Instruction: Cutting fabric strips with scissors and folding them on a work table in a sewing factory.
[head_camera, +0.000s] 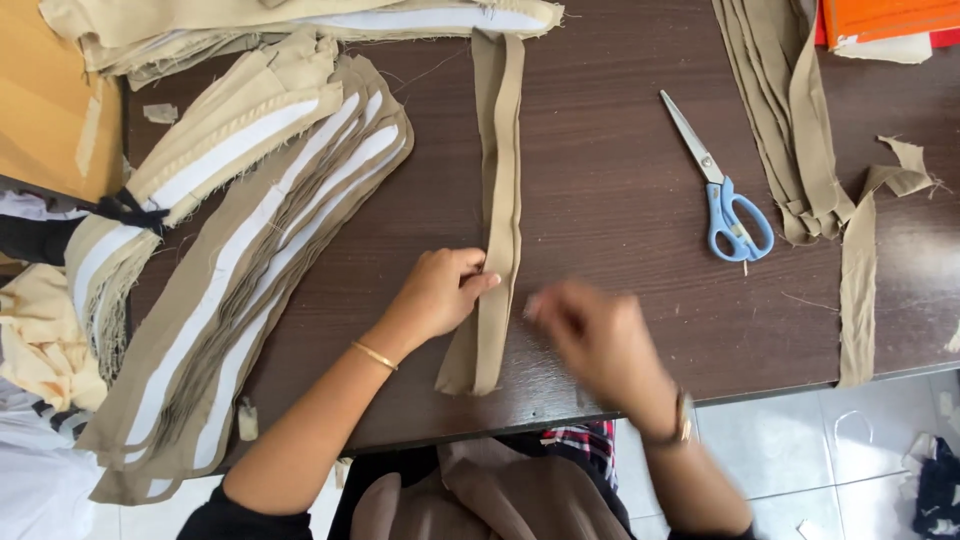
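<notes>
A long folded strip of tan cloth (497, 200) is laid lengthwise down the middle of the dark wooden table (620, 200), its near end reaching almost to the table's front edge, so that its whole length can be reached from where the person sits. The strip is pinned about two-thirds of the way down by the left hand (440, 292), whose fingers are curled and pressed against the strip's left edge, apparently to keep the fold from opening. The right hand (590, 335) is seen just to the right of the strip and is blurred by motion; whether it is open or closed on anything cannot be told, and no contact with the strip can be made out. To the left, a thick stack of tan and white cut pieces (250, 290) is fanned out diagonally, kept beside the left arm, and a tied bundle of similar pieces (190, 170) lies above it. Blue-handled scissors (725, 190) are set down well apart on the right, blades shut, within reach of the right hand. More tan strips (790, 120) are draped at the far right, one hanging toward the table edge.
</notes>
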